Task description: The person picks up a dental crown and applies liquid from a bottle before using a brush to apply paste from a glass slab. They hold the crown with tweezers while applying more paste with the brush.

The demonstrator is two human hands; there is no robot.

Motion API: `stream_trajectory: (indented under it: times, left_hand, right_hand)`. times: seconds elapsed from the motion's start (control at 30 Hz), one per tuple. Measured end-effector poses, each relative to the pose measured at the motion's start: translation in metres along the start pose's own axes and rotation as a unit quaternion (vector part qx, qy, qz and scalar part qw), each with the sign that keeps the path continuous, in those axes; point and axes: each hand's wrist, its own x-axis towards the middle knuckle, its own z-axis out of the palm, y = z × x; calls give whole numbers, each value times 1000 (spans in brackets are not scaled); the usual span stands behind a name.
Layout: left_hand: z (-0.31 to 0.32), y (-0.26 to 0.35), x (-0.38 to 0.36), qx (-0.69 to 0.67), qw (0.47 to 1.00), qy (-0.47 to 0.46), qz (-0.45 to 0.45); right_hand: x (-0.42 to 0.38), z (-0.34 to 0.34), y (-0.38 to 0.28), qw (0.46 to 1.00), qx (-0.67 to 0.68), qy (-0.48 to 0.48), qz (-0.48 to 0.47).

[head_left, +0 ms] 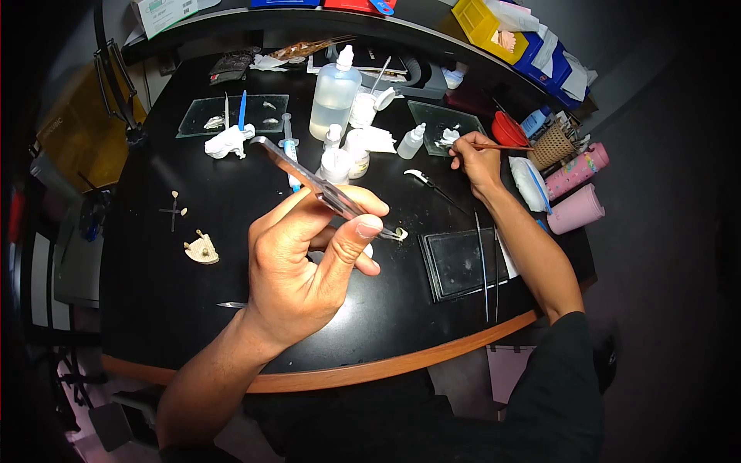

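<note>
Grips 1 pair of metal tweezers point(328, 194) in left hand point(305, 258), with narrow pinch of thumb and fingers. Carries 1 small pale piece point(401, 233) at tweezer tip, above black table point(363, 309). Holds 1 brown-handled tool point(505, 147) in right hand point(477, 163), likewise narrowly pinched, just beside white material point(448, 137) on glass slab point(423, 116). Includes 2 slender metal instruments point(485, 270) across black case point(461, 258), well below right hand.

The left hand point(297, 266) grips metal tweezers point(332, 199); a small pale piece point(400, 234) sits at their tips. The right hand point(477, 160) holds a thin brush point(502, 147) over the right glass plate point(441, 123), beside white paste point(448, 137). A clear dropper-topped bottle point(334, 100) stands upright between the two glass plates.
</note>
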Motion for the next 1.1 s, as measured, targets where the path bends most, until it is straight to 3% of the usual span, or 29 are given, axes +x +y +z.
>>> stream_trajectory:
  times: [0.5, 0.6, 0.7, 0.8, 0.9, 1.03, 1.1]
  left_hand:
    - [1, -4, 0, -9, 1000, 15, 8]
    - [1, -6, 0, -29, 999, 20, 4]
    - [2, -2, -1, -51, 998, 28, -34]
    - [3, -6, -2, -82, 996, 28, -7]
    - [3, -2, -4, -103, 994, 17, -36]
    - [3, 5, -4, -102, 993, 3, -57]
    - [2, 5, -5, -104, 993, -8, -50]
  right_hand:
    - [-5, -3, -8, 1000, 12, -1, 12]
    - [-2, -11, -12, 997, 64, 21, 32]
    - [-18, -14, -48, 992, 119, 13, -35]
    - [-61, -10, -98, 973, 202, -26, -105]
    - [-122, 12, -147, 961, 192, -51, -192]
    - [-173, 34, -154, 925, 112, -94, -351]
    - [-191, 45, -156, 928, 82, -91, -351]
